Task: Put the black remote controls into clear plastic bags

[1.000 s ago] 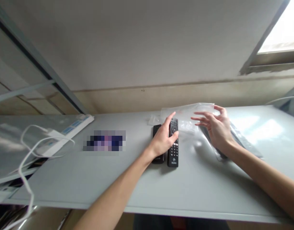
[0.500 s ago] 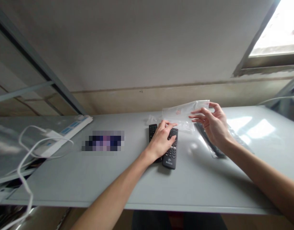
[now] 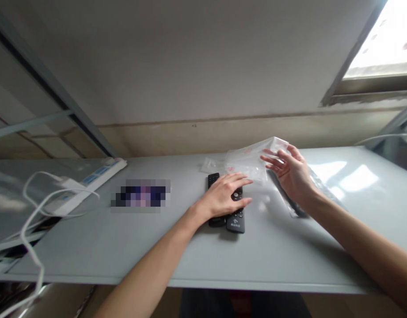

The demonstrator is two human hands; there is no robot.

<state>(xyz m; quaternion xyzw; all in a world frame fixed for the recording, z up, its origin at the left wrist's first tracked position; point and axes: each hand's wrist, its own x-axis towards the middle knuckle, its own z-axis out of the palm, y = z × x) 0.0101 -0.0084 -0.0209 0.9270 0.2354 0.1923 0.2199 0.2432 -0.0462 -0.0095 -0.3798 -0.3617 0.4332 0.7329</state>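
Two black remotes lie side by side on the grey table (image 3: pixel 186 247): a left remote (image 3: pixel 217 221) and a right remote (image 3: pixel 235 224). Over them rests my left hand (image 3: pixel 223 194), its fingers apart and partly covering both. My right hand (image 3: pixel 286 170) is raised at the right, thumb and index finger at the corner of a clear plastic bag (image 3: pixel 274 145), its other fingers spread. A smaller clear wrapper (image 3: pixel 211 165) lies behind the remotes. Under my right forearm, a dark item in clear plastic (image 3: pixel 289 203) is partly hidden.
A pixelated flat object (image 3: pixel 142 195) lies on the left of the table. Beyond it are a white power strip (image 3: pixel 105 172) and a white cable (image 3: pixel 34 251). The wall runs along the back edge, and a metal post stands at each side.
My left hand has shifted slightly right and toward me, its thumb and fingers spreading wider over the right remote. My right hand has moved slightly left and down with the bag's corner.
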